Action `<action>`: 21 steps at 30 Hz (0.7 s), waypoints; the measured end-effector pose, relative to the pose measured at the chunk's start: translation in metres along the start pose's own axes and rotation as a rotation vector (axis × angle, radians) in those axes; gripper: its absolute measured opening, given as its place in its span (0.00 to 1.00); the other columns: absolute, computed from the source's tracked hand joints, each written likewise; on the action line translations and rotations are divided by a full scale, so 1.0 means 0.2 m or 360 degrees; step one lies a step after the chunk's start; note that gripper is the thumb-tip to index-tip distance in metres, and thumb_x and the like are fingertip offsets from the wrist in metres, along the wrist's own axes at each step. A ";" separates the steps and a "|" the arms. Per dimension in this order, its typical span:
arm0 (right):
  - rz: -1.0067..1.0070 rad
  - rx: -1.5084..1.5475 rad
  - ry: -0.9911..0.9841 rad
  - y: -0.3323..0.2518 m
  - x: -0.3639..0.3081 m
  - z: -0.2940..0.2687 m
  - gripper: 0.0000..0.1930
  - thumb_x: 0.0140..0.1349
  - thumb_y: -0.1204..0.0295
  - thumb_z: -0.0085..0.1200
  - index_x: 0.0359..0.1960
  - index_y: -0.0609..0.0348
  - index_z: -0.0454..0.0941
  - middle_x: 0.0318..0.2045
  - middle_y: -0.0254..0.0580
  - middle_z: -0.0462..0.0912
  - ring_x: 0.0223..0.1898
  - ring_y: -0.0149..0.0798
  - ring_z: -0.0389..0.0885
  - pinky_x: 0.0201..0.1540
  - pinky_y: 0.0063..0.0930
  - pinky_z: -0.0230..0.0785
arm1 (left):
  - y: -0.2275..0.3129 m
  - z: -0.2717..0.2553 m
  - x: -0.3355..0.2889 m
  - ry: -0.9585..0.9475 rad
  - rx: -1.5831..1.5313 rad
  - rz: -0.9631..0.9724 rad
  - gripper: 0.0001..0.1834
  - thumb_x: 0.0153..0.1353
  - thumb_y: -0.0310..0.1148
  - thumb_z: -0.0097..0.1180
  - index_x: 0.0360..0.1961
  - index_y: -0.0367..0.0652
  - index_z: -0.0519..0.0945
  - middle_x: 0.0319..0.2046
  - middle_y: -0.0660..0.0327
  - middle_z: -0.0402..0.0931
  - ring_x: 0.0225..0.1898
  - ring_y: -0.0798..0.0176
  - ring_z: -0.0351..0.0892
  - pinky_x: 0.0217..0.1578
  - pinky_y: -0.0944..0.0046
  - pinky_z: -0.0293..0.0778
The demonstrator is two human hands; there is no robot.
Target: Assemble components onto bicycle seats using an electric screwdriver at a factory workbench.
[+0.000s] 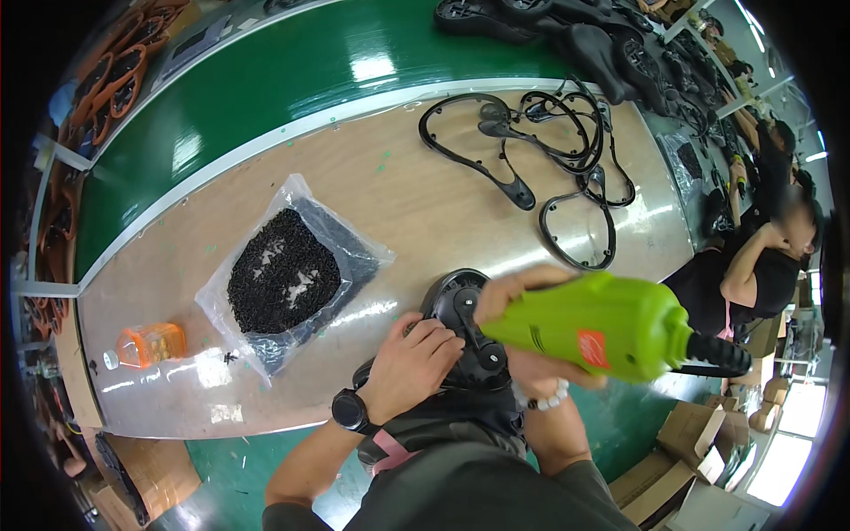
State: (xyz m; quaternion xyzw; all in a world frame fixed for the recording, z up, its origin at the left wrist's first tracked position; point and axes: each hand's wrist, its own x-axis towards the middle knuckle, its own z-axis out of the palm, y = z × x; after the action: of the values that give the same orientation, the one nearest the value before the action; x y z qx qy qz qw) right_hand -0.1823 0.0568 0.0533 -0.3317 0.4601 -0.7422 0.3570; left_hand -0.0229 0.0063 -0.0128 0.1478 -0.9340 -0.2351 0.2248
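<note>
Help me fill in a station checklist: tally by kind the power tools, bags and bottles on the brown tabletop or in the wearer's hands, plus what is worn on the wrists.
Green power tool: 1
Clear bag of small black parts: 1
Orange bottle: 1
Dark wristwatch: 1
Pale bead bracelet: 1
Total: 5

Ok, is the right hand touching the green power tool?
Touching: the head view shows the right hand with its fingers wrapped around the narrower end of the green power tool.
</note>
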 end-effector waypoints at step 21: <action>-0.0427 0.0241 -0.0156 -0.24 -0.31 -0.11 0.13 0.56 0.79 0.60 0.42 0.66 0.75 0.30 0.44 0.81 0.33 0.39 0.79 0.40 0.31 0.73 | 0.20 0.00 0.11 -0.0216 0.0384 0.0405 0.10 0.58 0.37 0.57 0.38 0.44 0.80 0.35 0.63 0.73 0.50 0.61 0.72 0.64 0.51 0.61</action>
State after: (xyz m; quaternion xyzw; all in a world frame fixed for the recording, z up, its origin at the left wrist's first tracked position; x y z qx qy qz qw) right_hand -0.1794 0.1336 0.0799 -0.3982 0.3363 -0.7986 0.3008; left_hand -0.0474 0.0311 0.0152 0.0383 -0.9796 -0.1006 0.1699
